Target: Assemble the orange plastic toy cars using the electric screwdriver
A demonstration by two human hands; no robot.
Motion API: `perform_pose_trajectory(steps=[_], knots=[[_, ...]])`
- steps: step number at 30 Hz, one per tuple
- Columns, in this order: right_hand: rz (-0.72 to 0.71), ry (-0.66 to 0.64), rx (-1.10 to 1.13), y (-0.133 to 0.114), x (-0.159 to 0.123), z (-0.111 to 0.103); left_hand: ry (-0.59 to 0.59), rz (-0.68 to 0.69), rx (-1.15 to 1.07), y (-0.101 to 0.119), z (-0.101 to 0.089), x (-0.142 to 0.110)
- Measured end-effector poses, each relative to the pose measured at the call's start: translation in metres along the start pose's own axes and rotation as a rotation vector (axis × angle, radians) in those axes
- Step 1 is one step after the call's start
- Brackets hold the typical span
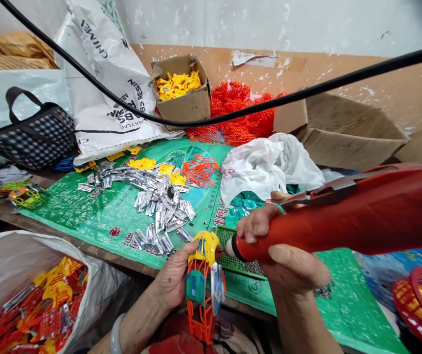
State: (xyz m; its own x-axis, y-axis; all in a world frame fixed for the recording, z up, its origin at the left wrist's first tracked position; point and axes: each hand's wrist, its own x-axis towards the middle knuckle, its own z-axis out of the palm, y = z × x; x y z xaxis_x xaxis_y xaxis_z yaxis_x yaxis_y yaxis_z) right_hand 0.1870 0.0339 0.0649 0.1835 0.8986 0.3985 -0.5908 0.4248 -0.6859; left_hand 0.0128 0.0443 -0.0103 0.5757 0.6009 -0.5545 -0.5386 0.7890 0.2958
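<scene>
My left hand (172,273) is closed around a toy vehicle body (196,287), upright in front of me, with a yellow top, an orange-red lattice frame, a green panel and a silver side panel. Wrapped round a red electric screwdriver (328,216) is my right hand (295,265). The screwdriver lies nearly level, its tip pointing left at the yellow part; whether it touches a screw there is too small to tell. Just behind the tip sits a green basket (229,235) holding small dark screws (253,268).
Silver parts (159,209), yellow parts (142,163) and orange-red frames (199,169) lie on the green mat (74,196). A white bag (269,162) stands behind green pieces (243,204). A sack of assembled bodies (100,275) is at lower left. A black cable (218,119) hangs across the view.
</scene>
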Motion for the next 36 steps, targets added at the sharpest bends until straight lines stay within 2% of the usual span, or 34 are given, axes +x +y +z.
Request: perform_pose_trajectory(steps=[8, 15, 19, 23, 27, 36], knots=[[0.03, 0.018, -0.084, -0.003, 0.0, -0.005, 0.051, -0.064, -0.052, -0.001, 0.0, 0.002], [-0.02, 0.072, -0.117, -0.003, -0.002, -0.002, -0.022, -0.073, -0.047, -0.003, 0.003, 0.004], [-0.018, 0.093, -0.164, -0.002, -0.004, -0.002, 0.007, -0.074, -0.027, -0.004, 0.006, 0.003], [-0.021, 0.1, -0.183, -0.002, -0.006, -0.004, 0.027, -0.081, -0.029, -0.005, 0.001, 0.005], [-0.019, 0.09, -0.187, -0.001, -0.007, -0.004, 0.008, -0.085, -0.042, -0.005, -0.003, 0.007], [-0.002, 0.019, -0.082, 0.001, -0.009, -0.007, 0.062, -0.105, -0.078, -0.005, 0.006, 0.004]])
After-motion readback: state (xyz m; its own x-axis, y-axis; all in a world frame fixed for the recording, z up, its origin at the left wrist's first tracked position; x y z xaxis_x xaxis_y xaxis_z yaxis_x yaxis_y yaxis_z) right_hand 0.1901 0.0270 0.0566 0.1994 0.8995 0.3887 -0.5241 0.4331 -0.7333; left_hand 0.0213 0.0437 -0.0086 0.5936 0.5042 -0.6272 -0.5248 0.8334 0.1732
